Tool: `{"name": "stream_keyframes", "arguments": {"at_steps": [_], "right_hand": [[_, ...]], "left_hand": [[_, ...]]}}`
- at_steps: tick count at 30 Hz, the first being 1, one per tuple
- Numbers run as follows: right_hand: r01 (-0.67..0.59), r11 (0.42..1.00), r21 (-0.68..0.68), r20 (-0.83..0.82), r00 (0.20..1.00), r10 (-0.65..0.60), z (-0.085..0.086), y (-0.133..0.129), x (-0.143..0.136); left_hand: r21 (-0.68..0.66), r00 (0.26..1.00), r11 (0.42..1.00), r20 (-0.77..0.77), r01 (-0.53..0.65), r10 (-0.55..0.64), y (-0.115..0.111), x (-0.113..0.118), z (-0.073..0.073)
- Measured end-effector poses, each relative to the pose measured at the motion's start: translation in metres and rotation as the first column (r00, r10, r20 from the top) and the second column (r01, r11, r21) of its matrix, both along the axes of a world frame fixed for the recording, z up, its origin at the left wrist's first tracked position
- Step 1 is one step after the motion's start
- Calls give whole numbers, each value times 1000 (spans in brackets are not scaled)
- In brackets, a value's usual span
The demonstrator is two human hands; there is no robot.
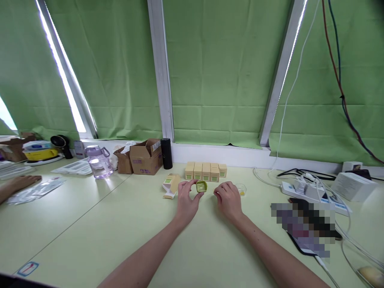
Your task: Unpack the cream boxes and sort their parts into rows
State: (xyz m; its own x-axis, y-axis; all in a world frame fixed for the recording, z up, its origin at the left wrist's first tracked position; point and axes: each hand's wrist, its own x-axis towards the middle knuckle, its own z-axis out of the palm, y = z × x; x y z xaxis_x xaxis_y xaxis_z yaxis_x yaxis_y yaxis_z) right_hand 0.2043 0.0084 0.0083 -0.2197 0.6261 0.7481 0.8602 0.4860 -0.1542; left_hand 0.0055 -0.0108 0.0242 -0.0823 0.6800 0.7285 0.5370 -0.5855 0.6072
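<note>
One small green container [201,186], held just in front of the row of boxes [206,171].
The left hand [187,201] grips it between thumb and bent fingers; the right hand [229,200], nearer than the row and rightward, is curled, fingertips drawn together, and whether it grasps anything I cannot tell.

Green fabric blinds [228,72] span the window side in front of me, marked by horizontal creases. Three pale posts [162,80] divide the panels. Bright daylight [78,118] enters at a gap beside the left post; a second bright patch [6,114] shows at the far left edge. A thin light strip [295,44] borders the right post. Below, a white ledge [240,153] runs behind the pale yellow-green table [99,248], whose top carries a straight diagonal seam [75,222].
</note>
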Motion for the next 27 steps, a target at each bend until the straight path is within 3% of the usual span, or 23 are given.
{"name": "stream_keyframes", "arguments": {"at_steps": [6,11,14,18,22,27], "right_hand": [[52,997,-58,70,996,-48,-11,26,-31],[99,991,-86,115,989,-88,-16,37,-40],[113,990,-89,122,987,-102,-17,35,-39],[75,993,-88,154,986,-61,-17,17,-34],[-1,996,-87,202,979,19,-19,-13,-27],[-90,987,-130,157,981,110,-21,-40,-20]], "left_hand": [[-42,996,999,79,-33,37,1,-3,2],[-47,995,999,102,-1,6,1,-3,0],[-67,989,997,147,31,-20,2,-2,0],[-167,946,982,322,93,-35,3,1,3],[-307,841,911,536,275,-73,3,4,9],[-295,560,724,815,624,-150,-1,6,12]]}}
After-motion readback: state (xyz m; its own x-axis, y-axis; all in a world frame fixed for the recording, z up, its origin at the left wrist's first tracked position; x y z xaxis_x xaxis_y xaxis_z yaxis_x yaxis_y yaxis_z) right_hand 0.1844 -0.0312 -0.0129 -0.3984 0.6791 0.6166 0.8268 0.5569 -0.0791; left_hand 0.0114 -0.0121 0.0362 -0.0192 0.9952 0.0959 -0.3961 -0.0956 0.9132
